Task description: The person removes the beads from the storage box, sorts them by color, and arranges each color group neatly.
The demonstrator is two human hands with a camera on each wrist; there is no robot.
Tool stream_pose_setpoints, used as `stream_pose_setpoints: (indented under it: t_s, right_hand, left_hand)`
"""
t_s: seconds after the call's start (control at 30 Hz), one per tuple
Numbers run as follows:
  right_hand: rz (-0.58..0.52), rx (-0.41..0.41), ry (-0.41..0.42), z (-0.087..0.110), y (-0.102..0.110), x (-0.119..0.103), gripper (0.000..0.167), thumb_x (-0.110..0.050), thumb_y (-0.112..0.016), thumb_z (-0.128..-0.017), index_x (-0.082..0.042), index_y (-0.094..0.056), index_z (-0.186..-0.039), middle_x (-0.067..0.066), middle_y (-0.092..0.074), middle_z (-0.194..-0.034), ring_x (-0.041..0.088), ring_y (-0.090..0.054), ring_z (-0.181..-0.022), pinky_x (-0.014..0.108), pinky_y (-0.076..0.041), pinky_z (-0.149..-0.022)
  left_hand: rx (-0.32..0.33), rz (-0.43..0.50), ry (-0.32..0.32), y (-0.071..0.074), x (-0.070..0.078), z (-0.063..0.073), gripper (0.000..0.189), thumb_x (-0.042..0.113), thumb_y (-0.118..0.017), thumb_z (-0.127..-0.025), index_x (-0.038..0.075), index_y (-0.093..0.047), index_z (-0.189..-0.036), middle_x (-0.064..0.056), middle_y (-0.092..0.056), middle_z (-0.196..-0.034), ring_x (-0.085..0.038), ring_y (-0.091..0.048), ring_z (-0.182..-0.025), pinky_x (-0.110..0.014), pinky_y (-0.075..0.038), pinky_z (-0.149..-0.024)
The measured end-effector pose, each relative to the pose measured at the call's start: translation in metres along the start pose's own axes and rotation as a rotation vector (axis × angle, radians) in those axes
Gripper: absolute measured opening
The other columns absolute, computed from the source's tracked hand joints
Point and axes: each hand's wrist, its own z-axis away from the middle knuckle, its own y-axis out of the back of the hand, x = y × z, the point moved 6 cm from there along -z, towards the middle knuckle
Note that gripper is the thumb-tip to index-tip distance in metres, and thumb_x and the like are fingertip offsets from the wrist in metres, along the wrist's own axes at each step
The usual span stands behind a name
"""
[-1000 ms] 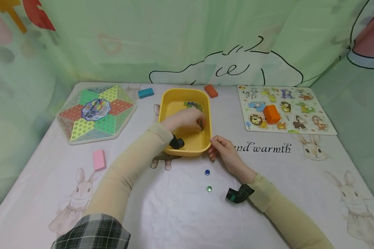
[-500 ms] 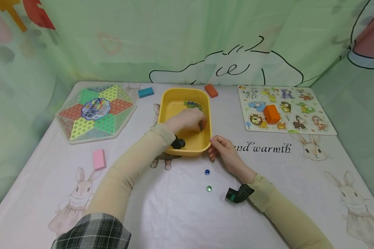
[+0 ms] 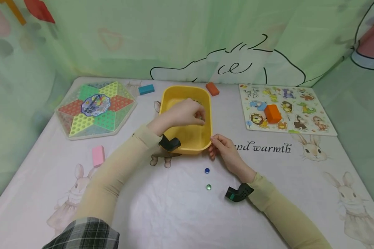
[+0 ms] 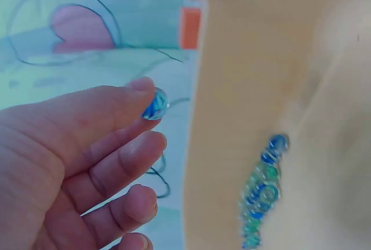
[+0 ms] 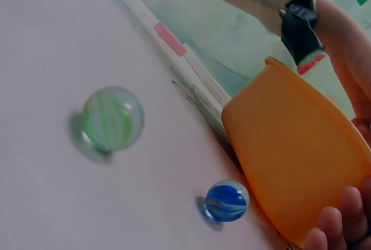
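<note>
Over the yellow plastic bin (image 3: 190, 151), my left hand (image 3: 185, 112) pinches a blue-and-clear glass marble (image 4: 156, 106) between thumb and index finger. The other fingers are loosely bent, as the left wrist view shows. A row of blue and green marbles (image 4: 264, 198) lies along the inside of the bin; in the head view the left hand mostly hides them. My right hand (image 3: 225, 152) grips the bin's near right corner by the rim. On the cloth in front of the bin lie a blue marble (image 5: 227, 201) and a green-striped marble (image 5: 113, 119).
A hexagonal star-patterned board game (image 3: 95, 109) lies at the left, an animal puzzle board (image 3: 314, 129) at the right with an orange block (image 3: 272, 114) on it. Blue (image 3: 146, 89), red-orange (image 3: 212, 89) and pink (image 3: 98, 155) blocks lie around. Green curtain (image 3: 187, 34) stands behind.
My left hand has lifted from the bin's floor with a marble and moved slightly back toward the far side. The right hand stays on the rim, and the two loose marbles have not moved.
</note>
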Motion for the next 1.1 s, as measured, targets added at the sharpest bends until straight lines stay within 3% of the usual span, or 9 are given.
stream_pose_setpoints:
  t_s: [0.33,0.53,0.63,0.8,1.1]
  right_hand:
    - [-0.005,0.002,0.017,0.0,-0.001,0.001,0.023,-0.024,-0.043,-0.098,-0.013,-0.052,-0.08,-0.005,-0.055,-0.068,0.008,-0.052,-0.057,0.02,-0.046,-0.054]
    - [-0.002,0.028,0.028,0.0,0.001,-0.001,0.024,-0.023,-0.043,-0.098,-0.013,-0.052,-0.079,-0.004,-0.055,-0.068,0.008,-0.052,-0.057,0.02,-0.046,-0.053]
    - [0.001,0.031,0.021,0.0,0.001,0.0,0.023,-0.023,-0.043,-0.098,-0.013,-0.052,-0.079,-0.004,-0.055,-0.068,0.008,-0.052,-0.057,0.02,-0.046,-0.054]
    - [0.003,0.038,0.011,0.0,0.002,0.0,0.023,-0.021,-0.041,-0.099,-0.012,-0.052,-0.08,-0.004,-0.055,-0.068,0.008,-0.052,-0.057,0.021,-0.046,-0.054]
    - [-0.007,0.031,0.001,-0.001,0.0,-0.001,0.024,-0.023,-0.042,-0.099,-0.014,-0.052,-0.079,-0.004,-0.054,-0.068,0.008,-0.051,-0.057,0.02,-0.045,-0.054]
  left_hand:
    - [0.142,-0.032,-0.093,-0.009,0.022,0.051,0.016,0.027,-0.066,-0.085,0.014,-0.068,-0.093,0.005,-0.06,-0.076,-0.01,-0.047,-0.066,-0.02,-0.036,-0.06]
    - [0.196,-0.014,-0.203,-0.024,0.039,0.078,0.012,0.023,-0.069,-0.083,0.014,-0.068,-0.09,0.006,-0.059,-0.074,-0.007,-0.05,-0.066,-0.017,-0.039,-0.061]
    - [0.143,0.005,-0.235,-0.039,0.043,0.083,0.012,0.024,-0.07,-0.082,0.014,-0.067,-0.088,0.007,-0.058,-0.072,-0.006,-0.051,-0.065,-0.015,-0.039,-0.061]
    - [0.021,-0.012,-0.221,-0.065,0.044,0.084,0.01,0.024,-0.068,-0.083,0.016,-0.066,-0.088,0.008,-0.058,-0.072,-0.005,-0.05,-0.065,-0.017,-0.04,-0.062]
    - [-0.078,-0.098,-0.199,-0.093,0.044,0.077,0.009,0.021,-0.065,-0.085,0.016,-0.065,-0.092,0.007,-0.057,-0.071,-0.005,-0.048,-0.065,-0.017,-0.04,-0.061]
